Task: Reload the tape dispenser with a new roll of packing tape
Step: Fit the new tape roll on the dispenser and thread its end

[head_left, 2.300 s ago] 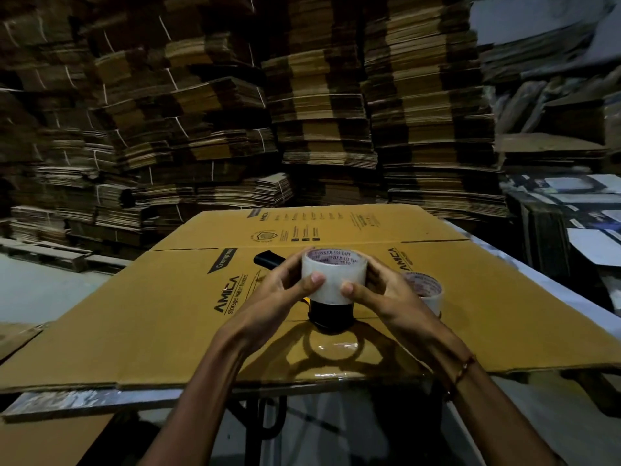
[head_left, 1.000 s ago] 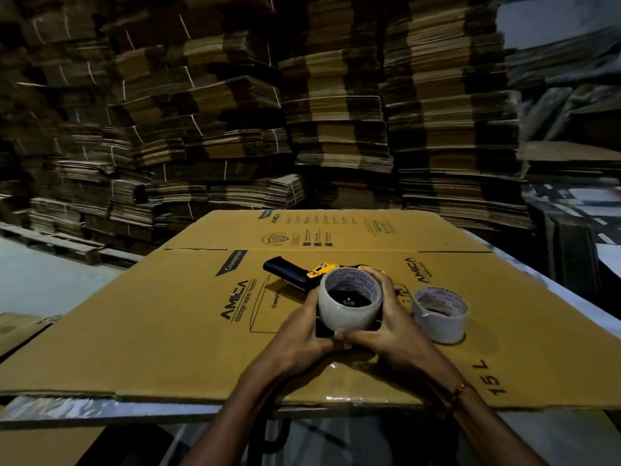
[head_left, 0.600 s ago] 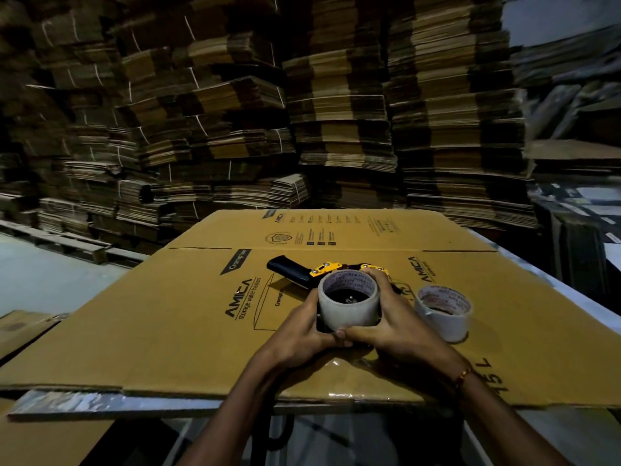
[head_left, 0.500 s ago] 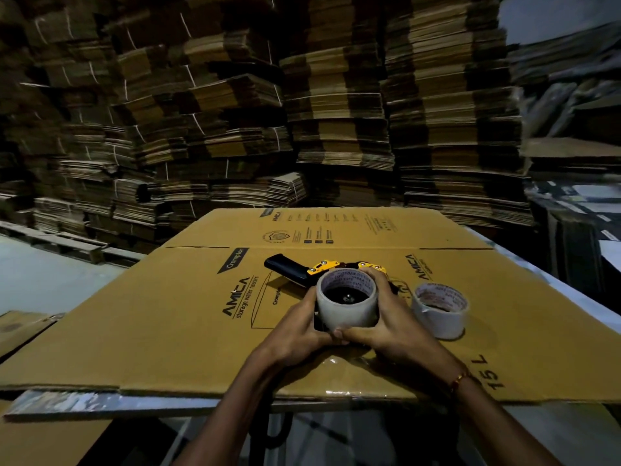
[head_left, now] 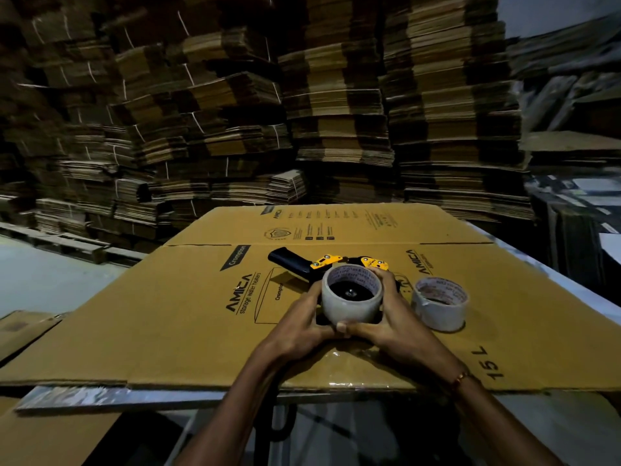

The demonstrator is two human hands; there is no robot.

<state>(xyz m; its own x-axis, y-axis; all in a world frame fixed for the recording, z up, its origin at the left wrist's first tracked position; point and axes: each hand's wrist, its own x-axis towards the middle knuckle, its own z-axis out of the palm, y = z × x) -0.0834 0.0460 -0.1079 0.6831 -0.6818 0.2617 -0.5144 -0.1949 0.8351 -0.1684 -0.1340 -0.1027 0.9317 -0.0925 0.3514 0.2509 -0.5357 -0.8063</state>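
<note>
On the flattened cardboard box covering the counter, a tape roll sits on the black-and-yellow tape dispenser; left hand and right hand grip the roll from either side, fingers curled round it, thumbs meeting at its near face; a second roll stands just right; stacked cardboard rises behind.
</note>
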